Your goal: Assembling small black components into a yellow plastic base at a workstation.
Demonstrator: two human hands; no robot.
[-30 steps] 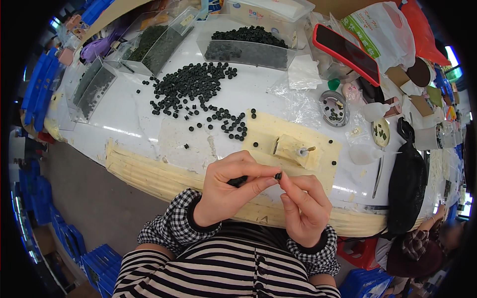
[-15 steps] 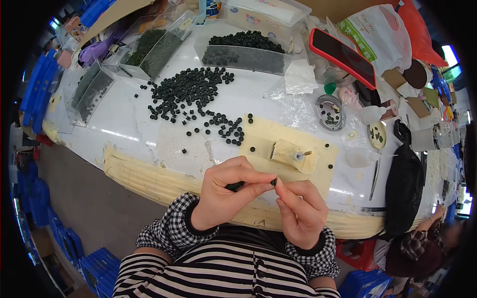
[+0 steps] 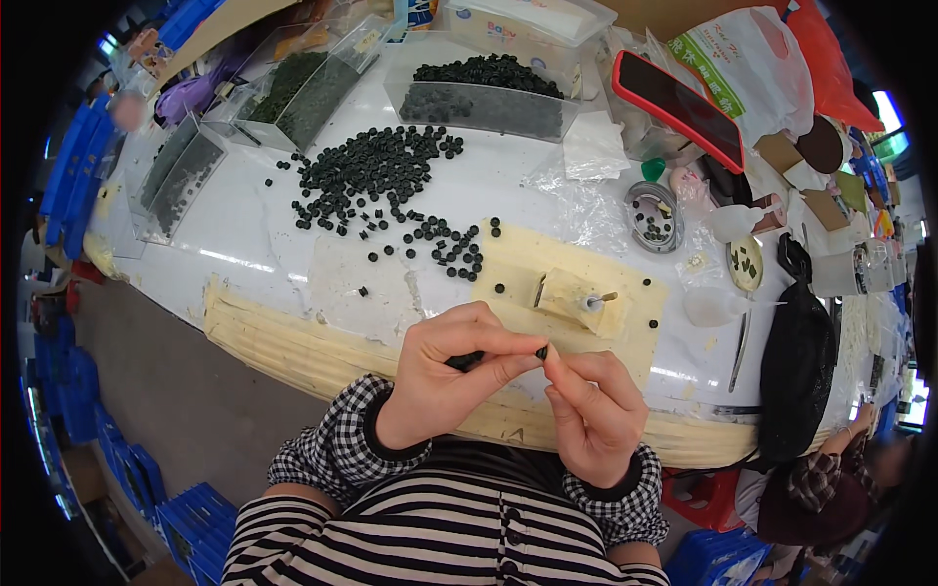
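Observation:
Close to the table's front edge, my left hand (image 3: 445,376) and my right hand (image 3: 598,400) meet at the fingertips. Between them they pinch one small round black part (image 3: 541,353), which looks like a grooved rubber grommet. More black parts (image 3: 463,360) show in the curl of my left hand; how many is hidden. Just beyond my fingers, a block wrapped in cream tape (image 3: 578,301) with a thin pin (image 3: 608,297) sticking out stands on a cream mat (image 3: 518,259). A loose pile of the same black parts (image 3: 366,171) lies farther off to the left.
Clear bins (image 3: 479,112) of black and dark green pieces line the back. To the right are a red-cased phone (image 3: 676,109), a round tin (image 3: 653,217), a squeeze bottle (image 3: 718,307), tweezers (image 3: 740,347) and a black pouch (image 3: 793,366). Padded cream edging (image 3: 283,342) borders the table.
Both hands keep the same pinch on the small black part, with barely any finger movement. The whole view has shifted slightly.

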